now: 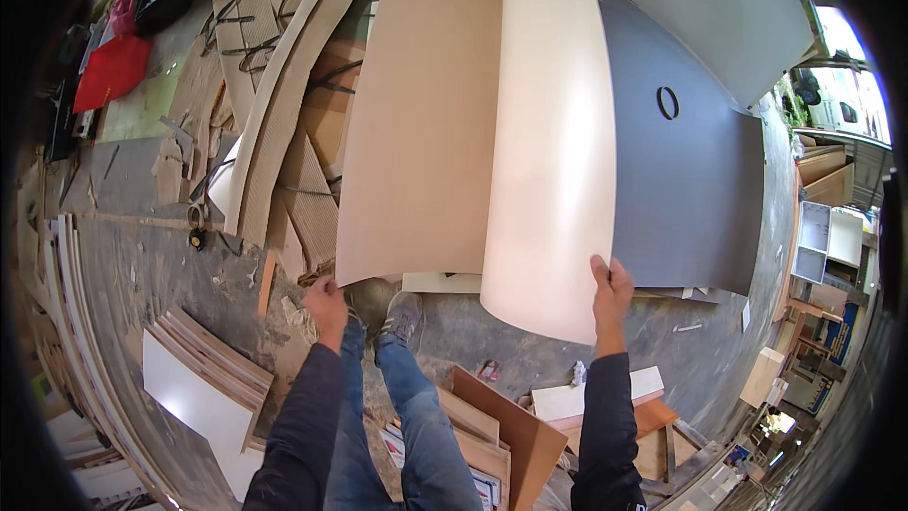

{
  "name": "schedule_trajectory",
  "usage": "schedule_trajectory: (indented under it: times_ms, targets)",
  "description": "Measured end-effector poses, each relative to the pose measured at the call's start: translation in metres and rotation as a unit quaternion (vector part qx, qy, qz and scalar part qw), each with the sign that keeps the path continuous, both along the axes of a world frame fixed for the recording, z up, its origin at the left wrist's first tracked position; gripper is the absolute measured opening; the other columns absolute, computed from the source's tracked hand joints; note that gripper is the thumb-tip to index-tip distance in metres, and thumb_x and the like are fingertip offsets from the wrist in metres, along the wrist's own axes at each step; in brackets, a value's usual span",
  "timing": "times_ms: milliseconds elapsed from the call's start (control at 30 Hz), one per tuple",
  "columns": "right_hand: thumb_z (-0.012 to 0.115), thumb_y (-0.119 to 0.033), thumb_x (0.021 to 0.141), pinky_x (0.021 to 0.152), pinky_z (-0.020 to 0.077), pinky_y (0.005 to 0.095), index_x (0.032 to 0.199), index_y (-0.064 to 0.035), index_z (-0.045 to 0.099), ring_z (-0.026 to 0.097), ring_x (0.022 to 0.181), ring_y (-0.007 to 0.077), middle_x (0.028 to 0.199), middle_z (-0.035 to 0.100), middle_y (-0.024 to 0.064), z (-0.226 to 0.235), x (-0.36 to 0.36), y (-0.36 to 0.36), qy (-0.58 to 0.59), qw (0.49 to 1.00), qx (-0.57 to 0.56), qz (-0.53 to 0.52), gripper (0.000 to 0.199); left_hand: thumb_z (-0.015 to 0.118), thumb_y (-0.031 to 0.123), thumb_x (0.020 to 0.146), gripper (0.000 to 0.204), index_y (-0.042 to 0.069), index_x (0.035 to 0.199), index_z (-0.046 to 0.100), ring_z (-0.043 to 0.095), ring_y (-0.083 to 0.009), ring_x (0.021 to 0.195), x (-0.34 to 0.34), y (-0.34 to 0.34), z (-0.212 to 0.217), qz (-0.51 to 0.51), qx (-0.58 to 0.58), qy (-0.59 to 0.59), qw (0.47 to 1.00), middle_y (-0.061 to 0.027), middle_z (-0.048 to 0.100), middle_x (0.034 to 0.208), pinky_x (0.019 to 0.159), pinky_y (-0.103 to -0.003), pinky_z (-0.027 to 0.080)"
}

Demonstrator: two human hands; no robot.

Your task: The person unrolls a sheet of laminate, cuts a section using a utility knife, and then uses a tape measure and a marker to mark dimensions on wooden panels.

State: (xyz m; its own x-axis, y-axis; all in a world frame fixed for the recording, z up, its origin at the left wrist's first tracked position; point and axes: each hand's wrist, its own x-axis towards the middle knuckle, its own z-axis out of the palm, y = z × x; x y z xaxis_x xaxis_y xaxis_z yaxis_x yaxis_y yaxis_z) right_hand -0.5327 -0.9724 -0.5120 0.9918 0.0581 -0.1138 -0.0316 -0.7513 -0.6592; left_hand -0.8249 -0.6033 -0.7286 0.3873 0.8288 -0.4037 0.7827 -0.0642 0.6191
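A large flexible laminate-like sheet (421, 123) is bent in front of me, its tan face to the left. Its cream, glossy part (539, 151) curls over on the right. My left hand (326, 312) is closed in a pinch on the sheet's near left corner. At the near edge of the curl, my right hand (613, 301) grips the sheet between thumb and fingers. Beneath and to the right lies a dark grey sheet (681, 180), with a black ring (668, 102) on it.
Torn cardboard (307, 180) and black straps lie at the left, near a tape measure (196, 238). White panels (194, 388) are stacked at lower left. Brown boards (511, 426) stand by my legs. A pale sheet (700, 9) lies at the far right.
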Motion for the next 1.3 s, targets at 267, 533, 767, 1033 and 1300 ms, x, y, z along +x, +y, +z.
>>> schedule_trajectory:
  times_ms: [267,533,767,1033,1300]
  targets:
    - [0.066,-0.027,0.098,0.055,0.0219,0.0282,0.067,-0.0074,0.035,0.026,0.065,0.0066,0.068,0.028,-0.0081,0.02,-0.039,-0.06,-0.002,0.987,0.11,-0.117,0.048,0.059,0.006,0.092,0.019,-0.006,0.104,0.068,0.066,-0.0155,0.063,-0.055,0.018,0.006,0.047,-0.305,-0.023,0.951,-0.0094,0.068,0.076,0.059,-0.03,0.054]
    - [0.062,-0.03,0.101,0.059,0.0305,0.024,0.071,-0.0059,0.05,0.035,0.066,0.0043,0.069,0.042,-0.0078,0.033,-0.077,-0.08,0.022,0.952,0.196,-0.233,0.04,0.061,0.006,0.092,0.022,-0.006,0.109,0.067,0.067,-0.0157,0.068,-0.105,0.001,0.01,-0.059,-0.283,0.02,0.957,-0.0104,0.069,0.086,0.061,-0.03,0.054]
    - [0.063,-0.034,0.099,0.071,0.0466,0.0232,0.097,0.0026,0.071,0.058,0.077,0.0074,0.087,0.069,0.0011,0.021,-0.114,-0.087,0.03,0.92,0.245,-0.304,0.038,0.061,0.005,0.092,0.023,-0.008,0.111,0.066,0.067,-0.0157,0.072,-0.105,-0.009,0.034,-0.041,-0.327,0.014,0.944,-0.0098,0.069,0.087,0.065,-0.03,0.057]
    - [0.063,-0.033,0.1,0.069,0.0451,0.0234,0.098,0.0026,0.071,0.056,0.076,0.0066,0.087,0.067,-0.0004,-0.003,-0.137,-0.073,0.017,0.896,0.285,-0.34,0.037,0.059,0.006,0.095,0.028,-0.01,0.118,0.063,0.067,-0.0197,0.082,-0.101,-0.006,0.045,-0.061,-0.328,0.019,0.943,-0.0136,0.067,0.095,0.07,-0.034,0.056]
    - [0.064,-0.032,0.099,0.059,0.0359,0.0263,0.078,-0.0028,0.06,0.04,0.065,0.0061,0.07,0.047,-0.0068,-0.005,-0.141,-0.032,0.013,0.929,0.217,-0.299,0.036,0.062,0.01,0.094,0.028,-0.008,0.116,0.065,0.068,-0.0192,0.076,-0.108,0.003,0.07,-0.118,-0.315,0.074,0.939,-0.0117,0.069,0.086,0.067,-0.035,0.056]
